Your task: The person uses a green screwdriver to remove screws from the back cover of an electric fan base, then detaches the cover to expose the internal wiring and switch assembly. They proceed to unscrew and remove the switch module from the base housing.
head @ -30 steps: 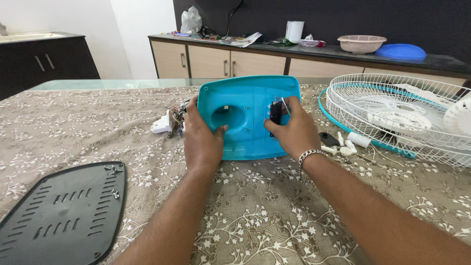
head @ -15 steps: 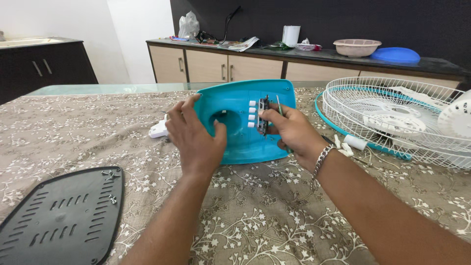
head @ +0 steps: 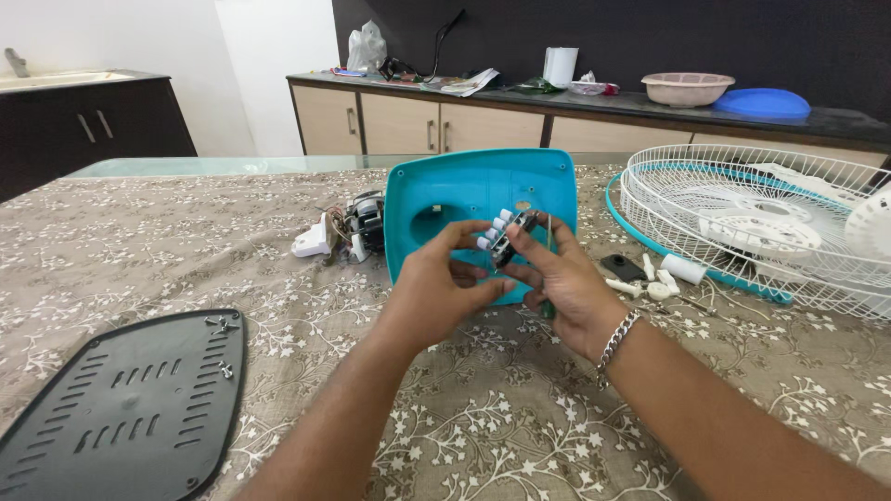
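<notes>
Head view: a small black switch block with a row of white push-buttons [head: 506, 237] sits between both hands, raised just in front of the upright teal plastic fan-base cover [head: 478, 199], which stands on its lower edge on the tabletop [head: 483, 408] with its face toward the camera. The block's long axis runs on a slant, from lower left up to the upper right, with the white buttons pointing toward the left hand. It lies straight ahead of the person, at the fingertips of both hands, so neither hand is clearly nearer; it is close before the cover's face, though whether it touches the cover cannot be told.

The left hand [head: 436, 292] is half curled, its fingertips meeting the button end of the block from the left. The right hand [head: 561, 278], with a silver chain bracelet [head: 617, 336] at the wrist, pinches the block's right side between thumb and forefinger, and a thin green-handled tool [head: 548, 269] is tucked under its other fingers.

Behind the cover, to the left, lies a small motor with loose wires [head: 357, 227]. A black slotted base plate [head: 121, 408] lies flat near left, and a white wire fan guard [head: 770, 218] lies to the right.
</notes>
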